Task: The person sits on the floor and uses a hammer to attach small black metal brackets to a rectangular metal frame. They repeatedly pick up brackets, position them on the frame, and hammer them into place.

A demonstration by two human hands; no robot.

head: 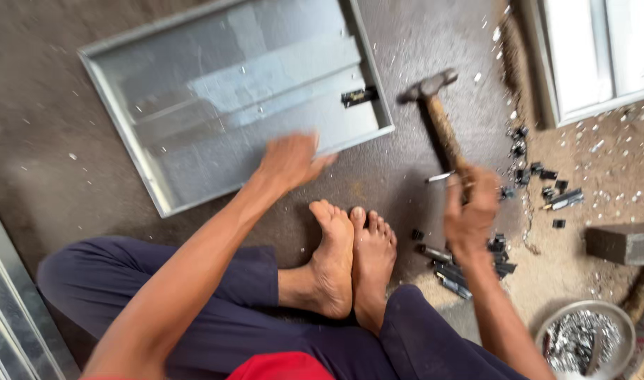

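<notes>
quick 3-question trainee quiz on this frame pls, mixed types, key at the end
1. True or false: the right hand holds the hammer by its wooden handle, head raised off the floor.
2. Which is the left hand nearest to? A) the metal bowl B) the near edge of the shallow metal tray C) the grey block
3. Fill in: small black pieces lie scattered on the floor to the ____ of the person's bare feet.

Key: 1 true; 2 B; 3 right
</notes>
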